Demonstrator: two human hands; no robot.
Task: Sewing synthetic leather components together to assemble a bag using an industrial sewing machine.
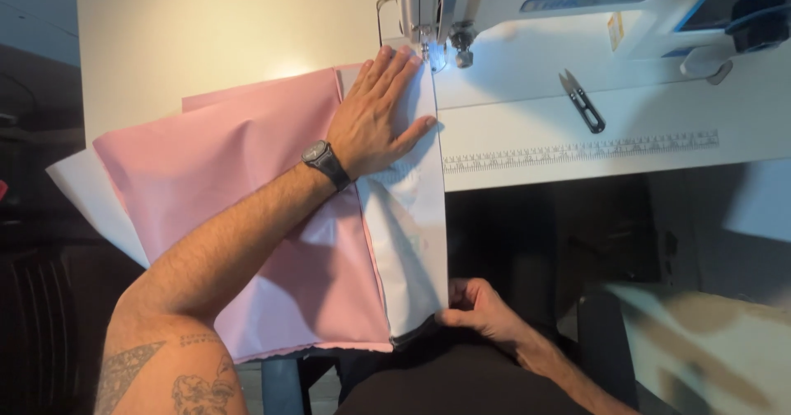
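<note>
Right hand (482, 309) pinches the white fabric strip's (412, 217) near end — left hand (375, 118) presses flat, fingers spread, on it beside the sewing machine (461, 3).

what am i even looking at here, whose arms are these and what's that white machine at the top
This is a single picture from a camera worn on a person's head, looking down at their own two hands, so the arms reach in from the bottom of the frame.

The white machine at the top is a sewing machine, with its needle area lit by a small lamp. It stands on a white table that has a ruler strip along its front edge. A small pair of black thread snips lies on the table to the right.

The left hand, with a dark wristwatch, lies flat on the fabric near the needle. The right hand pinches the near end of a white fabric strip. That strip lies along the edge of a large pink cloth, which hangs off the table toward the person.
</note>
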